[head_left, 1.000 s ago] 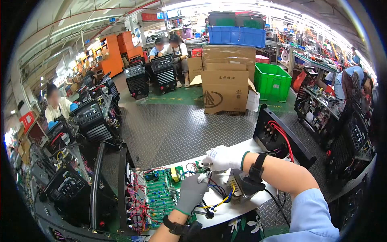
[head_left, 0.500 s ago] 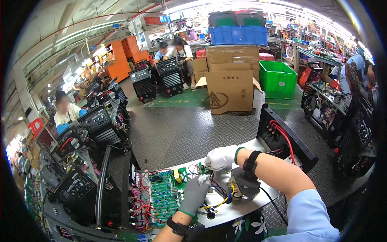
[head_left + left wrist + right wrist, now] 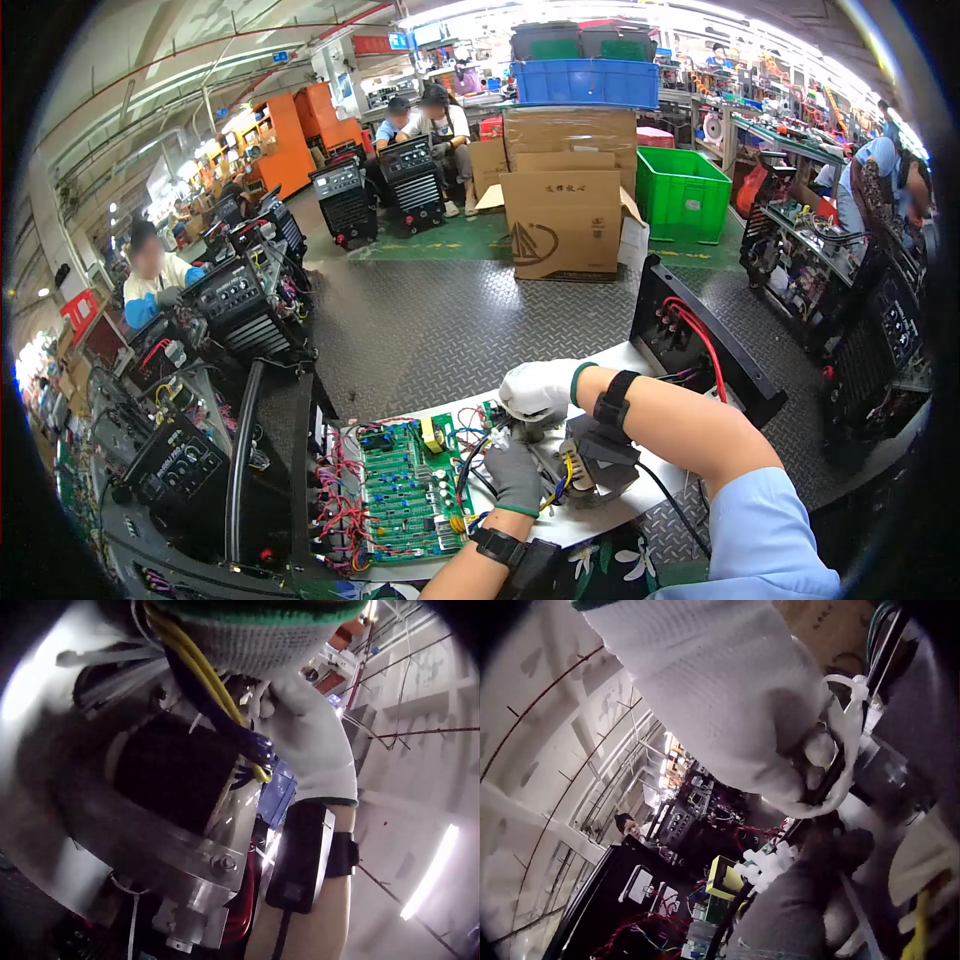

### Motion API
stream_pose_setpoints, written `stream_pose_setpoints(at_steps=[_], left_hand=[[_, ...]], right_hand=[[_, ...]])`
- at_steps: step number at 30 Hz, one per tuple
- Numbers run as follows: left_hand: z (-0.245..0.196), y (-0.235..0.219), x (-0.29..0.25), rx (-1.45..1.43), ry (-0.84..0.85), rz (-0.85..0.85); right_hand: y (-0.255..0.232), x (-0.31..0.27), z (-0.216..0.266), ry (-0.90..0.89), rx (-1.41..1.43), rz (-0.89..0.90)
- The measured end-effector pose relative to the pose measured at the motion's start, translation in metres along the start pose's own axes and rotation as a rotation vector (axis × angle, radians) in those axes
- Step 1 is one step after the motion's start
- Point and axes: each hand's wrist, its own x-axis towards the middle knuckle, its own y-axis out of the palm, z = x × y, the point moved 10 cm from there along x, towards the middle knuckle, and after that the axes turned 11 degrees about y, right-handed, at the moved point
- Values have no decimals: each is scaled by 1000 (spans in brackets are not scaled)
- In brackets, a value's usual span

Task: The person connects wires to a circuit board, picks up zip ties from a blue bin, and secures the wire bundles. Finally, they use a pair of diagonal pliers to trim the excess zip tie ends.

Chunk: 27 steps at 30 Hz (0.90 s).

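Note:
My right hand [image 3: 538, 388], in a white glove, bends its fingers at a white cable tie [image 3: 849, 769] that loops beside a black cable [image 3: 847, 761]. Just below it in the head view, my left hand [image 3: 517, 478], in a grey glove, grips the cable, fingertips close to the right hand. A white plastic connector [image 3: 767, 866] lies against the grey glove. Both hands are over the white chassis plate [image 3: 600, 520], between a green circuit board [image 3: 405, 490] and a dark transformer [image 3: 603, 460]. Yellow and blue wires [image 3: 217, 694] pass under the left wrist.
A black end panel [image 3: 700, 345] with red cables stands at the plate's right, another panel [image 3: 312, 470] at its left. Black machines [image 3: 235, 305] line the left and right sides. A cardboard box [image 3: 562, 225] and green crate [image 3: 684, 195] stand ahead; several people sit farther off.
My left hand has shifted right and turned, coming closer beneath the right hand. A black cable loop now shows left of it. The right hand stays near the same place, its fingers bent lower.

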Motion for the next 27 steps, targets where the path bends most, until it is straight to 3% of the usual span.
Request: stream_pose_setpoints(at_steps=[2,4,7,8,10,12,13,14,17,20,21,23,24,26,27], left_hand=[[3,-2,-1,-45,-82,-29],[-13,-2,-5,7,-54,-18],[-11,0,0,20,-28,39],[-16,3,2,16,40,60],[-12,0,9,10,107,84],[-13,-6,22,378,312,223],[-37,-5,8,486,272,254],[-64,-3,-3,572,450,256],[-107,2,-8,525,567,285],[-88,14,10,443,341,449],[-91,14,11,437,346,450],[-76,10,10,326,145,486],[-74,10,8,325,143,487],[-90,13,4,451,412,483],[-91,12,5,611,434,455]], right_hand=[[-2,1,1,20,19,30],[0,1,2,41,-37,84],[-8,-5,8,-29,-4,-26],[-14,-10,13,-89,25,-79],[-6,-7,8,-11,38,-58],[-11,-14,-2,168,26,-130],[-13,-17,-3,155,24,-171],[-12,-19,-6,161,27,-169],[-35,-41,3,133,45,-256],[-34,-51,6,-8,240,-204],[-37,-51,3,-7,233,-206],[-31,-50,-4,18,383,-115],[-27,-49,-6,30,460,-66],[-17,-47,-10,82,562,46],[-13,-45,-14,84,711,83]])
